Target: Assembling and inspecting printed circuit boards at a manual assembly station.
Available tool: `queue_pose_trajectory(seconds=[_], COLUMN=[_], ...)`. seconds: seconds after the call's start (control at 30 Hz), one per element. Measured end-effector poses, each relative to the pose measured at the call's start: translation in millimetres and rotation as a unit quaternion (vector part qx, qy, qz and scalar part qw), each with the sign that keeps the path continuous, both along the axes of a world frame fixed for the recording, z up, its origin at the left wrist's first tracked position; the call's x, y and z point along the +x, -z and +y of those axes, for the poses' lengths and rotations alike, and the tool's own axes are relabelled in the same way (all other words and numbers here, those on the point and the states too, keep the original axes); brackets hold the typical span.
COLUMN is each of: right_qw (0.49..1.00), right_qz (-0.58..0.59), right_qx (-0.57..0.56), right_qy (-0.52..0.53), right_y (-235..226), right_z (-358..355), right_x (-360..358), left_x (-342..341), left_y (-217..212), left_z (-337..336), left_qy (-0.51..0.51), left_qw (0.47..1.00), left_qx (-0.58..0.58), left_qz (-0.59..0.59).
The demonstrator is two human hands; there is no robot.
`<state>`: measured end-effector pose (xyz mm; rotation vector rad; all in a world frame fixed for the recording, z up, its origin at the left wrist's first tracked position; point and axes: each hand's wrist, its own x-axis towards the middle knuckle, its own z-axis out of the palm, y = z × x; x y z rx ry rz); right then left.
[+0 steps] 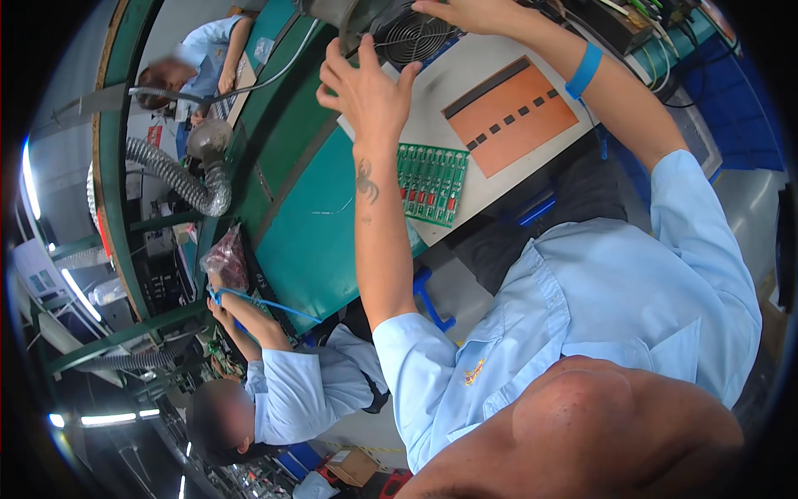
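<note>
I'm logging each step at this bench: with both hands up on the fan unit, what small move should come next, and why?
Probably steady the fan unit before shifting it. The left hand lies open against its edge with fingers spread, and the right hand rests on top near the picture's rim, so neither shows a firm grip. The green circuit board panel lies just below.

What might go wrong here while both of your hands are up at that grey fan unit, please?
The fan unit sits at the far bench edge; the left hand only rests spread on it, so it could tip. The forearm passes over the green circuit board panel, which overhangs the white mat and might get knocked off.
</note>
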<state>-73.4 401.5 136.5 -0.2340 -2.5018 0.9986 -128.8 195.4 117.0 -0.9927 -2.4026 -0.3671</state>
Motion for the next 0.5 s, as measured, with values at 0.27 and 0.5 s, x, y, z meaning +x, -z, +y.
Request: queue_pose_trajectory(seconds=[0.27,0.5], right_qw=[0.988,0.99], right_qz=[0.144,0.086], right_qx=[0.031,-0.046], right_qy=[-0.05,-0.1], right_y=[15,28], right_z=[-14,-19], right_x=[56,136], left_x=[5,13], left_y=[-8,-13], left_z=[-4,-4], left_qy=[-0.03,-0.031], left_qw=[0.998,0.999], left_qx=[-0.042,-0.033], left_qz=[-0.029,-0.025])
